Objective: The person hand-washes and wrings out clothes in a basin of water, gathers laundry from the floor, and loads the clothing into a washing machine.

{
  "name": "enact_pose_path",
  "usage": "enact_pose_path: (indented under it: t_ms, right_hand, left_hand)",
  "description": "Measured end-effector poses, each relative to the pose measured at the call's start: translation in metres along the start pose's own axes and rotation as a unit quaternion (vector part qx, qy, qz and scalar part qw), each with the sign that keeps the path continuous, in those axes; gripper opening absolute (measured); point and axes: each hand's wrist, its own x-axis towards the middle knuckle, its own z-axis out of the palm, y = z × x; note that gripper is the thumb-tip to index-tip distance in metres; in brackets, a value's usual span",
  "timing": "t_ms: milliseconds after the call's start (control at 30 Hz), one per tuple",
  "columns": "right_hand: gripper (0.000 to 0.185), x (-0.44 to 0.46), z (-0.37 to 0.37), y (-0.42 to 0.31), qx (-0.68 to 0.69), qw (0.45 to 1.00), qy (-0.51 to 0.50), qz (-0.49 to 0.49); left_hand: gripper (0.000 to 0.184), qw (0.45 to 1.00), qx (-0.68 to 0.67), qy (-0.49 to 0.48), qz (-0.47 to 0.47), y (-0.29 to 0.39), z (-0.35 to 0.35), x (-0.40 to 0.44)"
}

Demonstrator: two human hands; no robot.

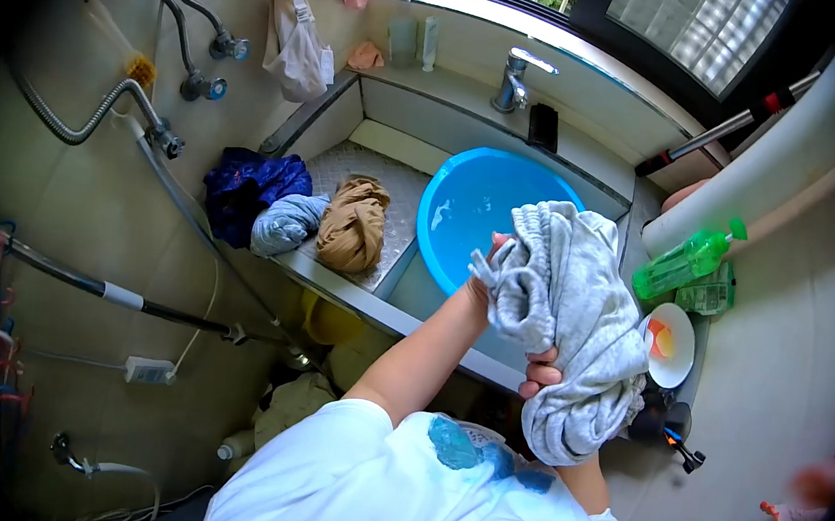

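A bunched grey garment (583, 317) with a drawstring hangs between my two hands, above the sink's front edge and partly over a blue basin (472, 216). My left hand (488, 263) is closed on its left side, mostly hidden behind the cloth. Lower down, the curled fingers of my right hand (541, 371) wrap round the same garment, near my shirt. Left of the basin, a brown cloth bundle (352, 226), a light blue one (288, 224) and a dark blue one (253, 190) lie on and beside the washboard (347, 161).
A faucet (515, 79) stands behind the basin, with a black object (543, 127) beside it. On the right are a green bottle (683, 264) and a white bowl (671, 347). Hoses and a metal rail (181, 312) run along the left wall.
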Motion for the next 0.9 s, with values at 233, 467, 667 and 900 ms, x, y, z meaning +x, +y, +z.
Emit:
enact_pose_path:
  t_ms: [233,467,667,900]
  right_hand:
    - [0.1,0.021,0.005,-0.016,-0.094,0.982,0.096,-0.131]
    - [0.059,0.071,-0.011,-0.036,-0.515,0.814,0.17,-0.211]
    - [0.05,0.131,-0.015,-0.041,-0.7,0.635,0.247,-0.217]
    - [0.047,0.173,-0.055,-0.064,-0.763,0.514,0.275,-0.278]
  left_hand:
    - [0.039,0.979,0.17,0.109,-0.031,0.04,0.071,0.027]
    - [0.03,0.883,0.43,0.189,-0.019,0.068,0.038,0.07]
    - [0.037,0.724,0.637,0.266,-0.019,0.103,0.031,0.073]
    - [0.039,0.551,0.779,0.299,0.019,0.112,0.01,0.078]
